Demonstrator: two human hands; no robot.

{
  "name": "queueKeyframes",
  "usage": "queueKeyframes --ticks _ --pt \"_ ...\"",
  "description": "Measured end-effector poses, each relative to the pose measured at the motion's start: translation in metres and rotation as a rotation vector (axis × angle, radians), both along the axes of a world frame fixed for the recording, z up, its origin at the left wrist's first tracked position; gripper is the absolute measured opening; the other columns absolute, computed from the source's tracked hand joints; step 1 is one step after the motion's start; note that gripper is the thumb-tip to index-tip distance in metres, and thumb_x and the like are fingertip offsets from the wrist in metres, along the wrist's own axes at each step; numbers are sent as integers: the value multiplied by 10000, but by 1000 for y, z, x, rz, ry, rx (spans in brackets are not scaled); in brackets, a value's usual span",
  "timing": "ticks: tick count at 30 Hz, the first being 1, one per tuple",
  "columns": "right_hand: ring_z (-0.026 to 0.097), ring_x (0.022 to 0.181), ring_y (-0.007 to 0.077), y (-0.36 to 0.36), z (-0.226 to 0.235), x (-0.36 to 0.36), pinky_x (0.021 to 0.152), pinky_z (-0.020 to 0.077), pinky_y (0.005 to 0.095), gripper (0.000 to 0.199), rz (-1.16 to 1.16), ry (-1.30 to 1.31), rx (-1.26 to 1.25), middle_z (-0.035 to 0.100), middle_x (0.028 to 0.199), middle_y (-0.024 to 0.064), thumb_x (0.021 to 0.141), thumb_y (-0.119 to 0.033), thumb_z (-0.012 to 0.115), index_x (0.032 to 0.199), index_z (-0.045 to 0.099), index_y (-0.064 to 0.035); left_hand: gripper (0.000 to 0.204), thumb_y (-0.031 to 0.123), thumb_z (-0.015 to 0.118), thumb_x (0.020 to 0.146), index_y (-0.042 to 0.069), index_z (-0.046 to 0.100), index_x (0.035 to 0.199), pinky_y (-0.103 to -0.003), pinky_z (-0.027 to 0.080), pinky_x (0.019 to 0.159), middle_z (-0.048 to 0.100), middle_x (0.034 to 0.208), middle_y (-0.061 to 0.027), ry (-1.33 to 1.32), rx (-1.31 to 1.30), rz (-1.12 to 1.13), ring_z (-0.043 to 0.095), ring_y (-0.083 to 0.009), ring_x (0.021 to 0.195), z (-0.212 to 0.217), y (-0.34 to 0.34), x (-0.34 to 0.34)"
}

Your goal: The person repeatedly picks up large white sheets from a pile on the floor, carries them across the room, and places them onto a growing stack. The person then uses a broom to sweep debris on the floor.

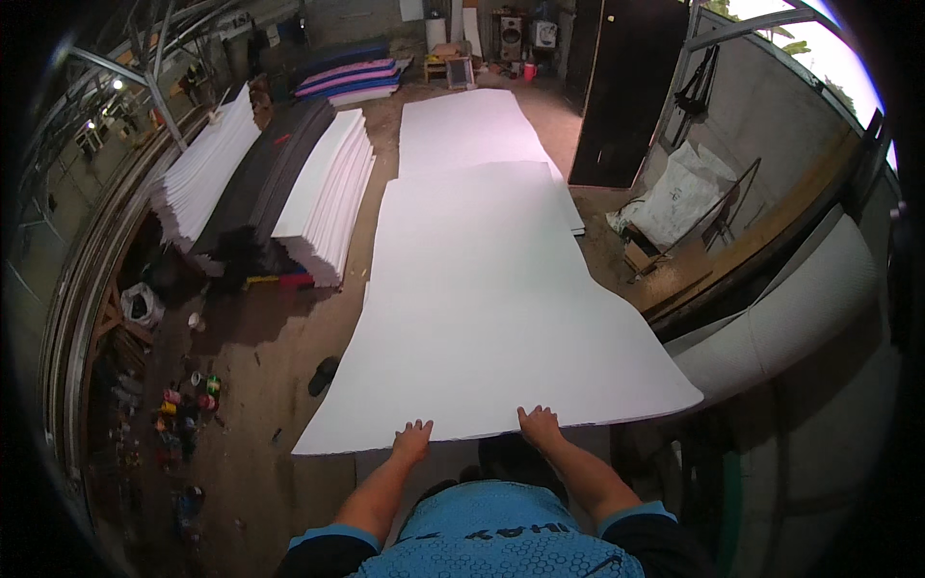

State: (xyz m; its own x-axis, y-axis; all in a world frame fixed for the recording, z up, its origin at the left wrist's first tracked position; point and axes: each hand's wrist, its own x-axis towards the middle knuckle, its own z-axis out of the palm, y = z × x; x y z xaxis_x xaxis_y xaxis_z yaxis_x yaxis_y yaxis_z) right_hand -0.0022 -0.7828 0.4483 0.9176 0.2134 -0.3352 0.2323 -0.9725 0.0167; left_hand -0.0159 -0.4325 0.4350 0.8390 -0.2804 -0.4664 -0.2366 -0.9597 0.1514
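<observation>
- White sheet (491,318), one, in front of me: my left hand (412,441) and right hand (540,426) hold its near edge, set apart, fingers curled over the top; thumbs hidden, can't tell how tight.
- Handling, my guess: light foam-like stuff, bendy for its size, smooth enough to slide; edges and corners could crease or dent.
- Best hold: near edge, hands spread either side of the middle, as now; wide right corner sags past my right hand.
- Just beyond, straight ahead of both hands: at least one more white sheet (467,120) overlapped by mine; exact count hidden.
- Ahead of left hand, off to its left: three stacks, two white (outer stack (207,173), inner stack (323,188)) with one black stack (265,178) between; layers too many to count.
- Farther past those: one pile of coloured sheets (349,79), pink and blue showing.
- Right of right hand: one pale roll (809,308); farther ahead, one white sack (679,193).
</observation>
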Motion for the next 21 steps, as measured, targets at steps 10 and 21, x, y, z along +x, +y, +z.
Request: queueKeyframes --ticks 10,21 --pt "675 956 405 11 -53 -182 755 572 526 375 -72 191 95 662 984 239 1006 -185 453 1370 530 -147 540 144 633 866 148 455 1375 -586 525 882 552 1278 -158 144 -7 -9 558 -385 1194 -37 27 -174" --pt "668 908 394 -21 -53 -359 698 570 485 414 -45 153 79 647 1001 203 985 -156 496 1398 514 -165 561 158 637 864 112 442 1388 -571 545 844 549 1281 -178 109 -14 -64 576 -408 1155 -20 -12 -343"
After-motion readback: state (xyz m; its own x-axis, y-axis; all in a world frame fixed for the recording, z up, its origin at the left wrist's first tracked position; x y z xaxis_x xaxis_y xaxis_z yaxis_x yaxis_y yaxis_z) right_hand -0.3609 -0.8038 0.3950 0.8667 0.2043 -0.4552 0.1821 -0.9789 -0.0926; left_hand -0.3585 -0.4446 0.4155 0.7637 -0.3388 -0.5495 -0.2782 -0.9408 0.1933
